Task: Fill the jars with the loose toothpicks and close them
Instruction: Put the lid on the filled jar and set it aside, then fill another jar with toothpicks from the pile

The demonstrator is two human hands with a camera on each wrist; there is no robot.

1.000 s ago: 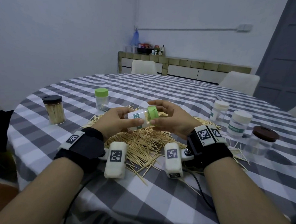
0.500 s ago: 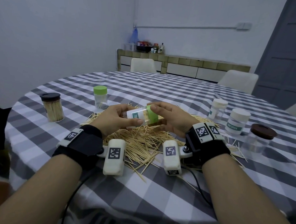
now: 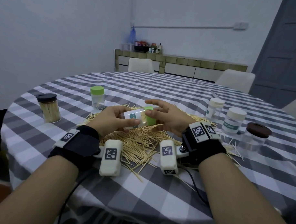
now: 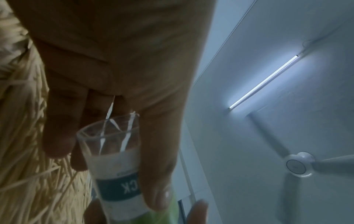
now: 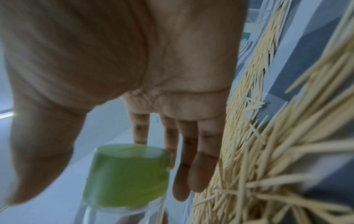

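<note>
My left hand (image 3: 110,118) grips a clear labelled jar (image 3: 134,119) lying on its side above the heap of loose toothpicks (image 3: 139,141). Some toothpicks show inside it. A green lid (image 3: 151,120) sits on its right end. My right hand (image 3: 167,116) is at the lid with the thumb touching it and the fingers stretched out straight over it. In the left wrist view the thumb and fingers wrap the jar (image 4: 114,163). In the right wrist view the green lid (image 5: 126,174) sits between the thumb and the straight fingers (image 5: 199,166).
On the checked tablecloth (image 3: 141,187) a black-lidded jar (image 3: 49,108) full of toothpicks and a green-lidded jar (image 3: 97,99) stand on the left. Two white-lidded jars (image 3: 214,108) (image 3: 235,120) and a brown-lidded jar (image 3: 253,139) stand on the right. Chairs stand beyond the table.
My right fingers have loosened from the green lid and spread out, leaving the thumb on it. The left hand still holds the jar, now tilted slightly lid-end down.
</note>
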